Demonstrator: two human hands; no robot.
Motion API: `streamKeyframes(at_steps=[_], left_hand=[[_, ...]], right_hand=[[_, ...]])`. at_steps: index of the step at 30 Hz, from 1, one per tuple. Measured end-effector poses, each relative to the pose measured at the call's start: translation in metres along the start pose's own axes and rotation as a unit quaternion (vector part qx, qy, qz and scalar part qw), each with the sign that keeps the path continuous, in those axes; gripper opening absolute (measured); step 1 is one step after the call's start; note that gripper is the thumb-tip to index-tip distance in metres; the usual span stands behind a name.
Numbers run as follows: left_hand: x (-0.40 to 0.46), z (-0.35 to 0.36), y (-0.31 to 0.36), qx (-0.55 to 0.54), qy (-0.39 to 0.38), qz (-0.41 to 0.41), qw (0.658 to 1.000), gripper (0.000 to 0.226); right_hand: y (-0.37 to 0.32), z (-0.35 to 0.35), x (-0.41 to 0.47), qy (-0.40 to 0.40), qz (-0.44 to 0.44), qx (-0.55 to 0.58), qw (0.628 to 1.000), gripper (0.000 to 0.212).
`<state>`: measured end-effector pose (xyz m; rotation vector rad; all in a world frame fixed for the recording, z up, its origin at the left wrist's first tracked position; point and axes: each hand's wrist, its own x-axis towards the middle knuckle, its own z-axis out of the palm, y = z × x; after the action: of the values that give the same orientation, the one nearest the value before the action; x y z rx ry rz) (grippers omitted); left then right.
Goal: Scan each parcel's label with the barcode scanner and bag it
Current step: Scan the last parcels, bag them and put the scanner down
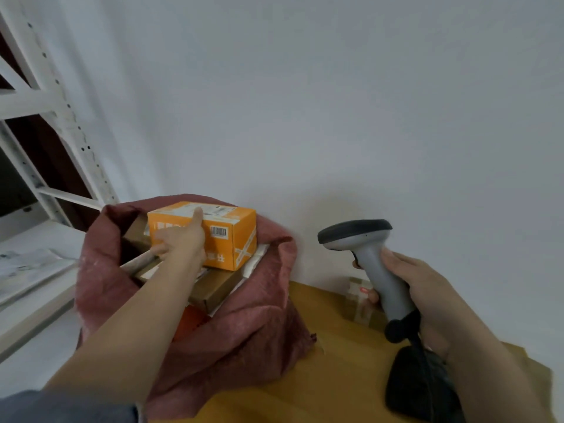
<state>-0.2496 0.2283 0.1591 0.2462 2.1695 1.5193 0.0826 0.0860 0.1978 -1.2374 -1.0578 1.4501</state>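
Wrapped around the grey handle, my right hand point(418, 288) has the barcode scanner point(366, 254) held upright over the yellow-brown surface point(320, 361), its dark head turned toward the left and my forefinger curled in front near the trigger. My left hand point(180, 236) is on the orange parcel point(232, 236), thumb lying up over its top face and fingers curled at its near lower edge, so I have it held at the side rather than pinned from above. That parcel sits at the mouth of the reddish bag point(259, 325), perched on flatter brown boxes point(213, 288) already stacked inside. Here is my worry: the stack looks uneven, and if I let go carelessly the orange parcel could tip off toward the wall or slide down beside the boxes and jam. The bag's soft rim could also fold in and catch a corner. A small barcode point(219, 232) faces me on the parcel's front; whether it has been read I cannot tell. Swinging the scanner across, I could knock the small taped parcel point(360, 303) behind my fingers.
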Motion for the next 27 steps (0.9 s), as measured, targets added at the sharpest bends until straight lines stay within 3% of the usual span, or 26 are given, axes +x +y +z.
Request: streamKeyframes(at_steps=[3,7,14,19,24,27], left_hand=[[-0.006,0.01,-0.001,-0.014,0.074,0.087,0.993,0.08],[-0.029,0.018,-0.002,-0.031,0.084,0.199,0.976,0.057],[-0.108,0.05,-0.01,-0.083,-0.041,0.412,0.906,0.042],[-0.175,0.088,-0.037,-0.044,-0.132,0.459,0.878,0.036],[-0.227,0.128,-0.083,0.023,-0.211,0.419,0.883,0.033],[-0.248,0.156,-0.116,0.128,-0.272,0.387,0.872,0.028]], right_hand=[[-0.001,-0.007,0.0,0.014,0.006,0.02,1.0,0.034],[-0.002,-0.021,-0.002,0.024,0.011,0.04,0.999,0.032],[-0.002,-0.069,-0.004,0.046,0.007,0.026,0.999,0.035],[0.003,-0.122,-0.006,0.061,0.021,0.036,0.997,0.033],[0.015,-0.181,-0.007,0.087,0.042,0.06,0.994,0.031],[0.026,-0.211,-0.004,0.098,0.064,0.078,0.99,0.026]])
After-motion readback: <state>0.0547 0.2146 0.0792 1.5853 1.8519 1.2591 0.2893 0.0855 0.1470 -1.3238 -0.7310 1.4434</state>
